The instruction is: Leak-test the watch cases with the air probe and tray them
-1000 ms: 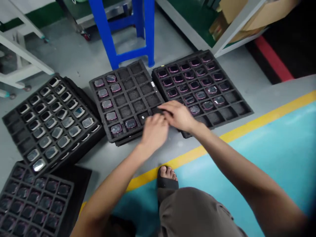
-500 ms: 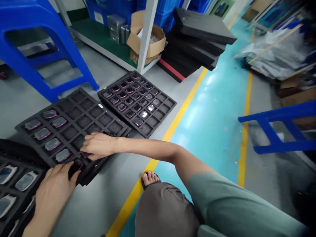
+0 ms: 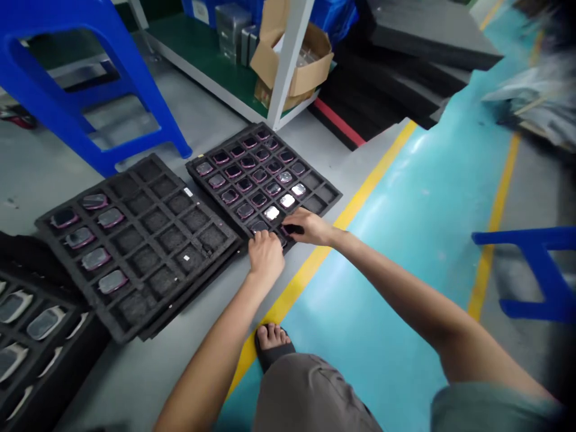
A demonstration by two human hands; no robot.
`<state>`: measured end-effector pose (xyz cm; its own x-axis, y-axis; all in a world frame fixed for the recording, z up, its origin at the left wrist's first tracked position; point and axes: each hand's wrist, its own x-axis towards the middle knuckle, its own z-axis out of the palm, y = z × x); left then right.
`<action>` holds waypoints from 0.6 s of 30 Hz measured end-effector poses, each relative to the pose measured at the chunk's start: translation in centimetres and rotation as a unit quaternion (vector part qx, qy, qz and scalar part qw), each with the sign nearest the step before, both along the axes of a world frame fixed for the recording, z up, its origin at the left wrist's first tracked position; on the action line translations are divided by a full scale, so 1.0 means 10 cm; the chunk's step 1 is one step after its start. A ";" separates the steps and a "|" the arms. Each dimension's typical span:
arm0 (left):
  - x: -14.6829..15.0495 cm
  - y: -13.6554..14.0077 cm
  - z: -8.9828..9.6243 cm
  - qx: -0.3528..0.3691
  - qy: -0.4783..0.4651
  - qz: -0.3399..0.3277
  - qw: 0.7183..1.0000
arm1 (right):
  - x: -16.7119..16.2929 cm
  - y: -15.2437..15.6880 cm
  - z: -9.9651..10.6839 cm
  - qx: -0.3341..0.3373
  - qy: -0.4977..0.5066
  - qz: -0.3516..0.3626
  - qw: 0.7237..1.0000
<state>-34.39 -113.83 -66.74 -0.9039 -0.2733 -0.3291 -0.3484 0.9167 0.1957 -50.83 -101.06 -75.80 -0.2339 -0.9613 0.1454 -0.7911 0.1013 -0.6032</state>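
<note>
My left hand [image 3: 266, 255] is closed at the near edge of the right-hand black foam tray [image 3: 330, 195]. Its fingers curl down over a watch case whose purplish rim barely shows beside them. Right next to it, my right hand [image 3: 308, 227] pinches a dark watch case [image 3: 293, 229] above the same tray. Rows of pink-rimmed watch cases [image 3: 259, 199] fill most of that tray's pockets. To the left lies another foam tray [image 3: 146, 261], with several similar watch cases [image 3: 96, 259] in its left columns and bare pockets elsewhere.
A stack of trays with white-rimmed watch cases [image 3: 46, 323] stands at lower left. Blue plastic stools [image 3: 150, 141] flank me on both sides. Behind are a shelf post [image 3: 290, 60], an open cardboard box [image 3: 310, 78] and black foam slabs [image 3: 432, 36].
Both hands have moved right from the left tray to the right tray, carrying watch cases. Two pockets at the left tray's near side are now uncovered. The view has shifted slightly.
</note>
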 end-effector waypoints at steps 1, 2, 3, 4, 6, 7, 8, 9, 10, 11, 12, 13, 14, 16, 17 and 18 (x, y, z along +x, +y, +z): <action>-0.05 0.05 -0.09 0.002 -0.003 0.007 1.000 | 0.02 0.02 -0.01 -0.004 -0.006 0.004 1.000; -0.05 0.07 -0.15 0.003 -0.007 0.015 1.000 | 0.04 0.05 -0.01 -0.008 -0.014 0.011 1.000; -0.02 0.08 -0.18 0.003 -0.010 0.022 1.000 | 0.07 0.07 0.00 -0.014 -0.021 0.019 0.999; 0.03 0.09 -0.19 0.003 -0.012 0.029 0.999 | 0.11 0.09 0.03 -0.019 -0.025 0.026 0.999; 0.16 0.12 -0.17 0.007 -0.015 0.038 0.999 | 0.19 0.05 0.11 -0.034 -0.019 0.026 0.999; 0.23 0.13 -0.15 0.012 -0.013 0.039 0.999 | 0.25 -0.03 0.17 -0.044 -0.011 0.017 0.999; 0.29 0.13 -0.13 0.017 -0.010 0.037 0.999 | 0.33 -0.15 0.24 -0.058 -0.005 0.008 0.998; 0.38 0.11 -0.10 0.021 -0.004 0.035 0.999 | 0.43 -0.33 0.34 -0.073 -0.003 0.005 0.997; 0.49 0.07 -0.06 0.024 0.002 0.033 0.999 | 0.57 -0.56 0.45 -0.088 -0.008 0.014 0.996; 0.63 0.00 0.01 0.024 0.007 0.034 0.999 | 0.74 -0.83 0.58 -0.101 -0.015 0.033 0.994; 0.82 -0.10 0.09 0.018 0.008 0.041 0.999 | 0.95 -1.13 0.71 -0.107 -0.023 0.064 0.992; 1.04 -0.24 0.20 0.005 0.007 0.057 0.998 | 1.17 -1.45 0.85 -0.109 -0.028 0.099 0.989; 1.28 -0.41 0.33 -0.015 0.002 0.080 0.997 | 1.40 -1.79 0.97 -0.107 -0.021 0.126 0.986; 1.76 -0.85 0.60 -0.084 -0.009 0.158 0.984 | 1.82 -2.46 1.16 -0.074 0.014 0.176 0.982; 1.96 -1.09 0.72 -0.121 -0.010 0.193 0.974 | 1.99 -2.76 1.22 -0.049 0.033 0.183 0.981; 2.14 -1.33 0.82 -0.147 -0.011 0.216 0.965 | 2.13 -3.02 1.26 -0.037 0.041 0.182 0.982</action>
